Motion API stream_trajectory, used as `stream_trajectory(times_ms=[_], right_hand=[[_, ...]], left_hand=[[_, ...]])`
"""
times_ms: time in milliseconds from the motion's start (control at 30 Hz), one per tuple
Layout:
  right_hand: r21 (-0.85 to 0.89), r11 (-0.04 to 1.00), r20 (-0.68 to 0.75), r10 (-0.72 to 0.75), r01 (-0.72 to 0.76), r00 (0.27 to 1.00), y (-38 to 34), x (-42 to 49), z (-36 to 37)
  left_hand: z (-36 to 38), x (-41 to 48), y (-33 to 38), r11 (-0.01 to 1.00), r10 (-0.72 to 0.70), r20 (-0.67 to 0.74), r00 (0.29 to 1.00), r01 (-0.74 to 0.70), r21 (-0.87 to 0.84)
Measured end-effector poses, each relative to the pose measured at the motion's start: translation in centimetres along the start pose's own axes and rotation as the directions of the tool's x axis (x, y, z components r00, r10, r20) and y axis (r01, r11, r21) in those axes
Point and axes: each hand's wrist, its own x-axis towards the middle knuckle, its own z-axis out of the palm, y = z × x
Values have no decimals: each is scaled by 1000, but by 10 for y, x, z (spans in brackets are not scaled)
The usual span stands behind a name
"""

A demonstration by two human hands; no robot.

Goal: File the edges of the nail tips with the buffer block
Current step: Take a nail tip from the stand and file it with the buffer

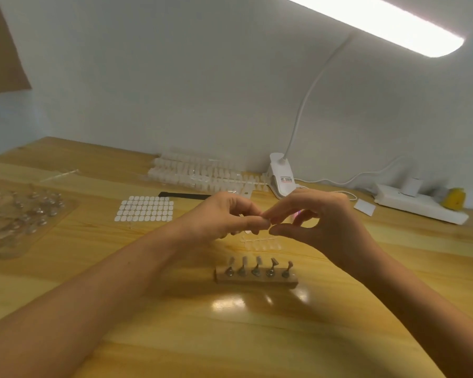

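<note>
Head view: nail tip (pixel 270 224) (barely visible) pinched between left and right fingers (pixel 257 222).

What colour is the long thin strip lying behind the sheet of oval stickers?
The long thin strip is black; the head view shows it.

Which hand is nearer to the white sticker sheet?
Left. The left hand is just right of the sticker sheet; the right hand is farther right, beyond the left one.
</note>
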Motion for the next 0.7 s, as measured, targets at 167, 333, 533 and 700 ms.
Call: stream_trajectory(times_ms=[167,333,533,700], right_hand=[[98,993,-71,70,-62,995,3,-14,-4],[215,952,31,215,-217,976,11,-40,6],[260,934,20,248,-244,969,14,-52,25],[273,926,23,264,-260,964,15,-54,28]], left_hand=[[10,-6,17,998,29,-7,1000,-29,56],[34,-22,4,884,69,-30,997,-47,466],[49,-25,-13,845,163,-158,974,-54,532],[48,-26,-25,898,154,-211,965,-48,438]])
